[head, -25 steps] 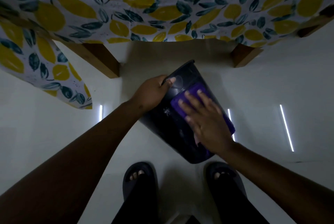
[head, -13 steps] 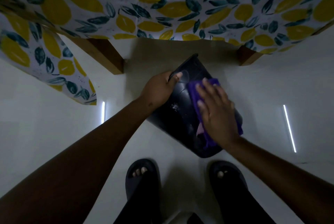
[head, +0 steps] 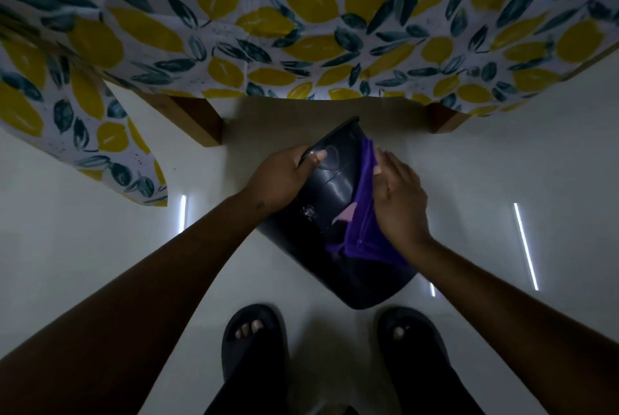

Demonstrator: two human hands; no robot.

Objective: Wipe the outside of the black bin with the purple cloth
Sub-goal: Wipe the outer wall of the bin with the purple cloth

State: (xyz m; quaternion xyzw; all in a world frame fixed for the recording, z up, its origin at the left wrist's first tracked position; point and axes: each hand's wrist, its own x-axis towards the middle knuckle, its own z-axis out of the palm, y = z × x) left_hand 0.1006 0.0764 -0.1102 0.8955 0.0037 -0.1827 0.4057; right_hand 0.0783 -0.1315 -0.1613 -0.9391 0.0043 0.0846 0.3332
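left hand point(head: 279, 180) clamps bin point(head: 338, 213) rim, tilting it to expose its side | right hand point(head: 398, 200) flat, fingers together, pressing cloth point(head: 363, 223) against wall to wipe

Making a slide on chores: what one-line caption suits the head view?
Left hand grips the tilted bin by its rim while right hand presses the cloth against its outside, near a lemon-print tablecloth.

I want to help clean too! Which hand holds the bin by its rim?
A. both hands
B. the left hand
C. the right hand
B: the left hand grips the rim of the bin, while the right hand presses the cloth flat against its side.
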